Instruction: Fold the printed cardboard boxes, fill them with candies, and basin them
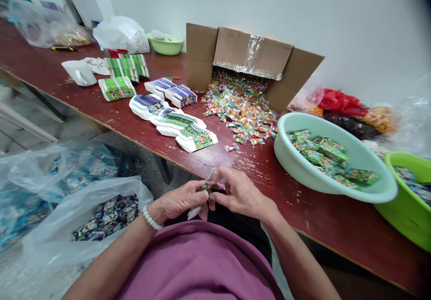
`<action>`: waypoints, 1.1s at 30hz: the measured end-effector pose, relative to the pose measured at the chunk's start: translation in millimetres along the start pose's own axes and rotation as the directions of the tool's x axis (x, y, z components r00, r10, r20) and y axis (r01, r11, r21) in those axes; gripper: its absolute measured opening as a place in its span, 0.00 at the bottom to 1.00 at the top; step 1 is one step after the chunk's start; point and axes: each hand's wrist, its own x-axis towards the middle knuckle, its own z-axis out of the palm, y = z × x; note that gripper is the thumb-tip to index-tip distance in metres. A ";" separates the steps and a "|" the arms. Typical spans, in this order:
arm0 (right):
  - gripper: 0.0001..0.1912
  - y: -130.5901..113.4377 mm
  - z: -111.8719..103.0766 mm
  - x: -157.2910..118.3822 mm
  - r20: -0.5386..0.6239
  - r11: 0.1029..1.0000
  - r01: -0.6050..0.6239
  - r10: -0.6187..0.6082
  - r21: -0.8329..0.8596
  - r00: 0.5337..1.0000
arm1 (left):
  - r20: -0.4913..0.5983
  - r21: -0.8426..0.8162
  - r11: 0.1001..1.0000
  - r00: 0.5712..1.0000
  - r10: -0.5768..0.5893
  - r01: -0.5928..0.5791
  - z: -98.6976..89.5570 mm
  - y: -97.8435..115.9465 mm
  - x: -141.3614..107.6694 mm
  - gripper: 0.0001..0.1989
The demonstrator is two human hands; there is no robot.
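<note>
Hands (240,193) holding small packet (206,186), illegibly printed cartons (198,137)

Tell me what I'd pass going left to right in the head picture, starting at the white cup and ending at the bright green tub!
White cup → front green-and-white cartons → left hand → right hand → pale blue-green basin → bright green tub.

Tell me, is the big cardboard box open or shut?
The box is open: its flaps stand spread and wrapped candies spill out.
</note>
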 end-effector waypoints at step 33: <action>0.13 32.6 58.8 9.1 -0.326 0.614 -0.020 0.447 0.789 0.833 | -0.555 0.091 0.939 0.765 0.325 -0.333 16.9 -13.8 12.8 0.23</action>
